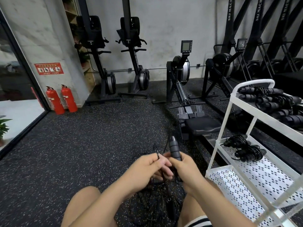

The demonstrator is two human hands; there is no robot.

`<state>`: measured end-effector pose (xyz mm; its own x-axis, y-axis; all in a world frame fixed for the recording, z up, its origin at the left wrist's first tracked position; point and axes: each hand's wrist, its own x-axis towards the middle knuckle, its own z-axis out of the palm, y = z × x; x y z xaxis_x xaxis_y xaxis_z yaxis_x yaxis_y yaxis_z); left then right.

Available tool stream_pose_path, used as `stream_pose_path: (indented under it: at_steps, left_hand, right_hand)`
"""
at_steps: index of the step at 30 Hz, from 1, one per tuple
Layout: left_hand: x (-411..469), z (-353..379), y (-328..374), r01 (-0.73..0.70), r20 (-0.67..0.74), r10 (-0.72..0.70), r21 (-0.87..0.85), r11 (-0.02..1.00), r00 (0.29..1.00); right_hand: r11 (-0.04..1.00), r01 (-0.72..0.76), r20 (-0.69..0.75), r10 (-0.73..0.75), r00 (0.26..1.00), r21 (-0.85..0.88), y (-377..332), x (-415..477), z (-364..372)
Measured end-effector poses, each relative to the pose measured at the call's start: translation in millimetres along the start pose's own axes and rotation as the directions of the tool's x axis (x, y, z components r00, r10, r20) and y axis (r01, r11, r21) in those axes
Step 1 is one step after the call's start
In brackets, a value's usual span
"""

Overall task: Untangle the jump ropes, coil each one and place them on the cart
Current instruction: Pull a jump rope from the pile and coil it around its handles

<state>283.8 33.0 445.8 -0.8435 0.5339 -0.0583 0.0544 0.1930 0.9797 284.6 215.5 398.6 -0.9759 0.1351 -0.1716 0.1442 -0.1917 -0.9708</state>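
- Speckled black rubber floor (82, 145) fills the middle of the frame, with rowing machines (183, 95) lined along the grey wall at the top.
- A white three-tier cart (219, 133) stands at the right edge.
- Coiled jump ropes (270, 102) lie on the cart's top shelf, and more coils (244, 149) sit on the shelf below.
- A loose tangle of ropes (157, 199) lies on the floor at bottom centre (between the seated person's knees).
- The left hand (147, 167) pinches a thin black loop of cord (157, 154), low centre.
- The right hand (185, 169), touching the left, grips a dark ribbed handle (174, 149) that points upward.
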Motion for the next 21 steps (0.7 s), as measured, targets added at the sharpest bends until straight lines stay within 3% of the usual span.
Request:
stream_pose_path:
  at_steps: [8,16,21]
  left_hand:
    - [22.0,-22.7,3.8,-0.023,-0.116,0.0,-0.196,0.98,0.993]
    - [45.4,-27.9,-26.1,0.061,-0.314,-0.166,-0.317,0.946,0.935]
    - [37.5,-14.6,-45.3,0.177,-0.244,-0.258,-0.31,0.934,0.935]
  right_hand:
    - [1.0,0.023,0.029,-0.024,0.999,0.021,40.8,-39.4,4.3]
    - [0.996,0.092,0.073,-0.093,0.993,0.013,19.4,-49.6,11.2]
    - [0.987,0.159,0.097,-0.157,0.983,-0.013,-17.8,-51.8,19.1]
